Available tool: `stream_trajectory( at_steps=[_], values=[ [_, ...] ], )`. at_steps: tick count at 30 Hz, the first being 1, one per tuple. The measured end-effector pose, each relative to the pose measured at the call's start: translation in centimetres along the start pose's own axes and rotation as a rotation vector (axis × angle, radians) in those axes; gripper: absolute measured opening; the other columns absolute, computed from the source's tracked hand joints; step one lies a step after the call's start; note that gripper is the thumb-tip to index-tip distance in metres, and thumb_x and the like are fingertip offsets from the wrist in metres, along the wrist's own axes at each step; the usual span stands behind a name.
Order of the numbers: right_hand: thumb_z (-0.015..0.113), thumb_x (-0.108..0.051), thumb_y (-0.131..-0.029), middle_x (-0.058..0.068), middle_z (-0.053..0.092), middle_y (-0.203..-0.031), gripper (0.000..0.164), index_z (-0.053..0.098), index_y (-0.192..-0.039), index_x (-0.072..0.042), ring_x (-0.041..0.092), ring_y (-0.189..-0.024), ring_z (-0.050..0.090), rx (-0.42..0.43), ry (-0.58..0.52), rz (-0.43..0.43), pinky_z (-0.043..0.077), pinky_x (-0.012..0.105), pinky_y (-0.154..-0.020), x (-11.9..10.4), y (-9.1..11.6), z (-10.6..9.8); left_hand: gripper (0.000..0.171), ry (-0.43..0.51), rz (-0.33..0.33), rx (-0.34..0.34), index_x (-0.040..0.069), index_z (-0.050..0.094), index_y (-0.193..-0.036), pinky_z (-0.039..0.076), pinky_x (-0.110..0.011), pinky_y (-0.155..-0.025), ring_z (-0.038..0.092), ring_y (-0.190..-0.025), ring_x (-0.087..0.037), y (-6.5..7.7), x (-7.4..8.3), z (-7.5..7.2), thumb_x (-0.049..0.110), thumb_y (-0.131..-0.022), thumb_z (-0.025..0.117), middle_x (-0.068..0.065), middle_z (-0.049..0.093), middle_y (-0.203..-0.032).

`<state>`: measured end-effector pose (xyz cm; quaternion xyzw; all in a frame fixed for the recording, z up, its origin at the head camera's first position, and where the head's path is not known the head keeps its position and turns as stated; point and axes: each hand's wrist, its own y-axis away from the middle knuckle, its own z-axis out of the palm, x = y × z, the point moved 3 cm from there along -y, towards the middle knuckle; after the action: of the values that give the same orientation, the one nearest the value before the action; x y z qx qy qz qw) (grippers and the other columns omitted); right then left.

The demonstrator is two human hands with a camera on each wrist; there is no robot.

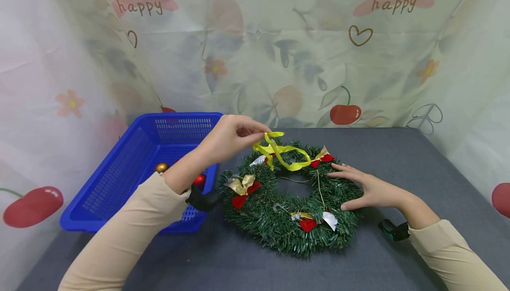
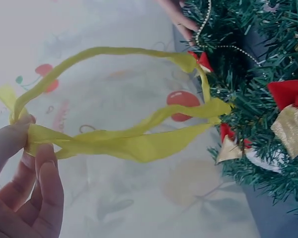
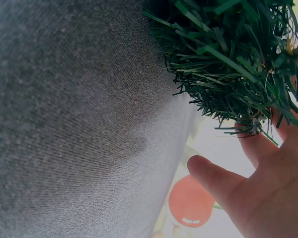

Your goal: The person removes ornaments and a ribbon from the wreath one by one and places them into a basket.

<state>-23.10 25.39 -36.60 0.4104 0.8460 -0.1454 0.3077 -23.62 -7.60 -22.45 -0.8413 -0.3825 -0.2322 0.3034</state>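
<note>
A green tinsel wreath [image 1: 263, 220] lies on the table, trimmed with red, gold and white bows and a thin gold bead string. My left hand [image 1: 233, 138] pinches a yellow ribbon [image 1: 296, 165] between thumb and fingertips above the wreath's far side. In the left wrist view the ribbon [image 2: 149, 144] forms a long loop from the fingertips to the wreath's greenery. My right hand [image 1: 370, 189] rests at the wreath's right edge with fingers spread. The right wrist view shows its thumb [image 3: 216, 178] held apart from the other fingers, which are partly hidden by the greenery.
A blue plastic basket [image 1: 107, 184] stands to the left, behind my left forearm. Inside it are a gold ball [image 1: 162, 167] and a red ball [image 1: 200, 180]. The grey tabletop [image 1: 382, 149] ends at a printed curtain [image 1: 259, 60] along the back and sides.
</note>
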Motion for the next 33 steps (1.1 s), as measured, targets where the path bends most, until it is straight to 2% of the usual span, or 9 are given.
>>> stream_trajectory(
  at_steps=[6, 12, 16, 22, 24, 27, 29, 31, 33],
  values=[
    [0.074, -0.029, -0.079, 0.018, 0.020, -0.155, 0.069, 0.043, -0.140, -0.019, 0.043, -0.144, 0.002, -0.001, -0.010, 0.004, 0.014, 0.075, -0.099, -0.1, 0.1, 0.0, 0.021, 0.027, -0.001, 0.040, 0.012, 0.071, -0.109, 0.053, -0.027, -0.064, 0.067, -0.067, -0.012, -0.1, 0.4, -0.9, 0.012, -0.091, 0.059, -0.008, 0.071, -0.099],
    [0.074, -0.028, -0.079, 0.019, 0.020, -0.154, 0.068, 0.043, -0.139, -0.017, 0.054, -0.139, 0.004, -0.003, -0.005, 0.005, 0.014, 0.076, -0.098, -0.1, 0.0, 0.0, 0.021, 0.042, 0.006, 0.090, 0.011, 0.071, -0.109, 0.053, -0.027, -0.063, 0.066, -0.067, -0.015, -0.1, 0.6, -1.6, 0.011, -0.091, 0.060, -0.009, 0.071, -0.100],
    [0.074, -0.028, -0.079, 0.019, 0.019, -0.154, 0.069, 0.043, -0.139, -0.017, 0.054, -0.138, 0.004, -0.005, -0.006, 0.004, 0.014, 0.076, -0.098, -0.1, 0.0, 0.0, 0.021, 0.066, 0.009, 0.122, 0.010, 0.071, -0.108, 0.053, -0.027, -0.063, 0.066, -0.068, -0.019, -0.1, 0.6, -1.9, 0.010, -0.090, 0.060, -0.010, 0.071, -0.100],
    [0.074, -0.028, -0.079, 0.019, 0.019, -0.154, 0.069, 0.043, -0.139, -0.017, 0.053, -0.139, 0.004, -0.004, -0.004, -0.004, 0.014, 0.076, -0.098, -0.2, 0.0, 0.0, 0.020, 0.091, 0.018, 0.178, 0.009, 0.071, -0.108, 0.054, -0.025, -0.064, 0.062, -0.065, -0.009, 0.1, 1.0, -2.5, 0.009, -0.091, 0.059, -0.011, 0.070, -0.096],
    [0.074, -0.028, -0.079, 0.018, 0.019, -0.154, 0.069, 0.043, -0.139, -0.017, 0.046, -0.143, 0.003, -0.003, -0.004, -0.004, 0.014, 0.076, -0.098, -0.1, 0.0, 0.0, 0.020, 0.103, 0.020, 0.195, 0.008, 0.071, -0.107, 0.054, -0.024, -0.064, 0.061, -0.064, -0.007, 0.1, 1.1, -2.7, 0.008, -0.091, 0.059, -0.012, 0.070, -0.095],
    [0.073, -0.029, -0.080, 0.017, 0.019, -0.155, 0.068, 0.043, -0.140, -0.019, 0.024, -0.147, 0.000, -0.001, -0.006, -0.003, 0.015, 0.075, -0.099, 0.0, 0.1, 0.0, 0.020, 0.119, 0.028, 0.215, 0.006, 0.070, -0.108, 0.054, -0.025, -0.065, 0.062, -0.065, -0.008, 0.2, 1.1, -3.0, 0.007, -0.091, 0.058, -0.013, 0.070, -0.098],
    [0.073, -0.029, -0.080, 0.017, 0.019, -0.155, 0.068, 0.042, -0.140, -0.019, 0.020, -0.147, -0.001, -0.002, -0.010, -0.003, 0.015, 0.075, -0.099, 0.0, 0.1, 0.0, 0.020, 0.133, 0.031, 0.226, 0.005, 0.070, -0.108, 0.055, -0.027, -0.066, 0.064, -0.067, -0.010, 0.3, 1.2, -3.3, 0.007, -0.091, 0.058, -0.014, 0.069, -0.100],
    [0.073, -0.029, -0.080, 0.018, 0.019, -0.155, 0.068, 0.042, -0.140, -0.018, 0.027, -0.147, 0.000, -0.003, -0.011, -0.004, 0.014, 0.076, -0.098, 0.0, 0.1, 0.0, 0.021, 0.146, 0.032, 0.236, 0.004, 0.070, -0.108, 0.056, -0.028, -0.067, 0.065, -0.069, -0.013, 0.4, 1.2, -3.5, 0.006, -0.091, 0.058, -0.014, 0.069, -0.103],
    [0.073, -0.029, -0.080, 0.018, 0.019, -0.154, 0.068, 0.042, -0.140, -0.018, 0.041, -0.144, 0.001, -0.002, -0.010, -0.001, 0.014, 0.076, -0.098, 0.0, 0.1, 0.0, 0.021, 0.154, 0.028, 0.247, 0.004, 0.069, -0.108, 0.056, -0.028, -0.068, 0.066, -0.070, -0.012, 0.6, 1.2, -3.8, 0.006, -0.091, 0.058, -0.015, 0.069, -0.103]
  ],
)
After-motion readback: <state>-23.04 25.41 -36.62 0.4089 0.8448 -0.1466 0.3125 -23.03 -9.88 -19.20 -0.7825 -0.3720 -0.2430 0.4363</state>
